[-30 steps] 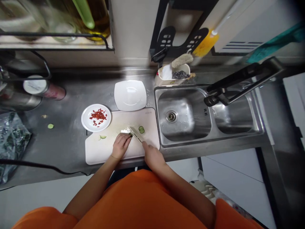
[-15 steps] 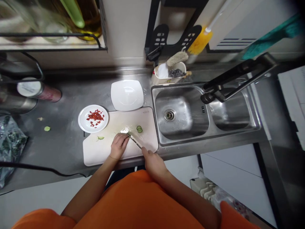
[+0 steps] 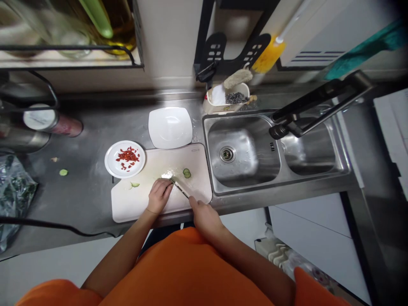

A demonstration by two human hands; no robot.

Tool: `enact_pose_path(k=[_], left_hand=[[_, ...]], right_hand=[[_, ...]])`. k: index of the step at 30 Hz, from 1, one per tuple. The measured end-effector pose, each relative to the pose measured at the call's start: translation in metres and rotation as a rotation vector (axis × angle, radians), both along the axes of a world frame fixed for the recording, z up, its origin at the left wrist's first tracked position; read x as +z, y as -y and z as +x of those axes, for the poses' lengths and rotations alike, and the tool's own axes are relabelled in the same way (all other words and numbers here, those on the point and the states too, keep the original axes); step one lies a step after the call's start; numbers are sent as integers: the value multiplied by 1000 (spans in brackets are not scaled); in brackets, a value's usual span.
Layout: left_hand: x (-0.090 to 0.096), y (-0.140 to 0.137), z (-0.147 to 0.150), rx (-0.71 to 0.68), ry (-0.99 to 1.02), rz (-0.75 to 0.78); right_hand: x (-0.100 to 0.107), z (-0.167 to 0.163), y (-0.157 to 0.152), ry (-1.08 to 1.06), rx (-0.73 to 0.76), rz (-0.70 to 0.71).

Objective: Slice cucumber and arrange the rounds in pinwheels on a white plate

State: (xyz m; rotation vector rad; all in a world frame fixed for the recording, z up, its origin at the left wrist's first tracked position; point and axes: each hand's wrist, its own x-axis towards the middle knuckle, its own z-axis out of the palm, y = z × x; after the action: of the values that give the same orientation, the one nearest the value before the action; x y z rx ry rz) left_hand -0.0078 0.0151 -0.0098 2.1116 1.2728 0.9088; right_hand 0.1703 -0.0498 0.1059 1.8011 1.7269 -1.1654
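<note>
My right hand (image 3: 207, 217) is wrapped around the handle of a knife (image 3: 181, 189), its narrow blade slanting up and left over a white cutting board (image 3: 143, 204). At the blade's tip end, my left hand (image 3: 159, 193) is closed on a piece of cucumber (image 3: 171, 180); only a bit of green shows beyond the fingers. Two or so cucumber slices (image 3: 187, 173) lie overlapping on the board, right of the knife. A cut cucumber scrap (image 3: 135, 185) rests left of my left hand. Overlapping the board's upper left corner is a white plate (image 3: 110, 163) with small red dried berries.
Behind the board stands a square white plate (image 3: 170, 127). To the right is a double steel sink (image 3: 242, 144) under a dark faucet (image 3: 306, 104). A cucumber end (image 3: 63, 172), a plastic bag (image 3: 15, 187) and a red canister (image 3: 65, 124) are on the left counter.
</note>
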Motion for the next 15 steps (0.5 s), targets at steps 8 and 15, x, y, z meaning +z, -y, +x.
enact_pose_path(k=[8, 15], left_hand=[[-2, 1, 0, 13, 11, 13], [0, -1, 0, 2, 8, 4]], right_hand=[[0, -1, -5, -11, 17, 18], [-11, -5, -8, -20, 19, 59]])
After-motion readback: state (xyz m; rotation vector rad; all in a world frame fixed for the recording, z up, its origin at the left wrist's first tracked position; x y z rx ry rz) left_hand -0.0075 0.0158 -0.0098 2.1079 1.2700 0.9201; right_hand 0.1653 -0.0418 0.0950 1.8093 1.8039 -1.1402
